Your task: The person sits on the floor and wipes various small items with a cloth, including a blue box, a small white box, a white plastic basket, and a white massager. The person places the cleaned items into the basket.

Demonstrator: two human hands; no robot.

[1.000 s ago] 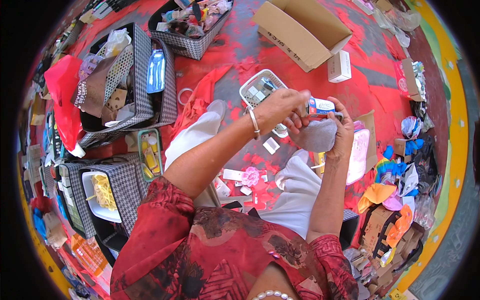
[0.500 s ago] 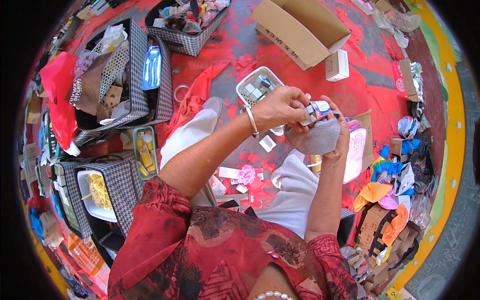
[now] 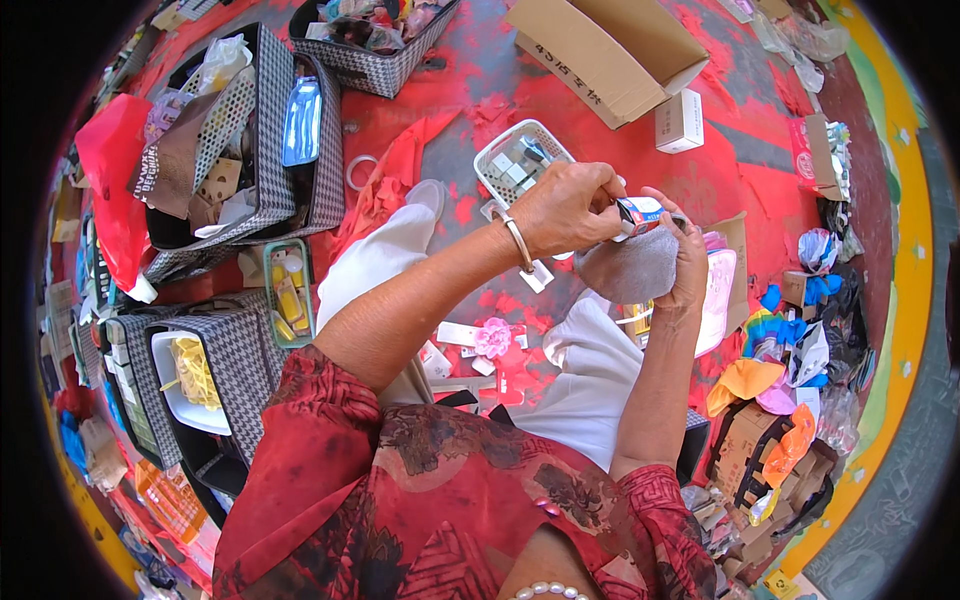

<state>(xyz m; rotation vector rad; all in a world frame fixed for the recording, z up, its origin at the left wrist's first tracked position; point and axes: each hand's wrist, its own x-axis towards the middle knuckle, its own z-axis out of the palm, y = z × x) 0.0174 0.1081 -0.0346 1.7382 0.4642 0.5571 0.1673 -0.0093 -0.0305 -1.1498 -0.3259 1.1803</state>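
Observation:
My right hand (image 3: 688, 262) is closed around a grey cloth piece (image 3: 630, 268), rounded at its lower edge. A small label (image 3: 638, 214) in white, blue and red sits at the cloth's top, between my two hands. With fingers pinched together at the label's left edge, my left hand (image 3: 568, 208) grips it; a pale bangle (image 3: 518, 240) circles that wrist. Just beyond the left hand stands a white basket (image 3: 484, 160) of small packets. Below the wrist lies a small white card (image 3: 538, 277). What kind of article the grey cloth is, I cannot tell.
Black-and-white checked bins (image 3: 275, 165) full of goods crowd the left. An open cardboard box (image 3: 580, 75) and a white carton (image 3: 680, 122) stand ahead. A pink flower (image 3: 493, 338) lies between my legs. Bags and coloured cloths (image 3: 770, 340) pile up at right.
My left hand has shifted slightly right, and its fingers have changed position at the label. The label has turned, showing more of its blue and red. The right hand still grips the grey cloth.

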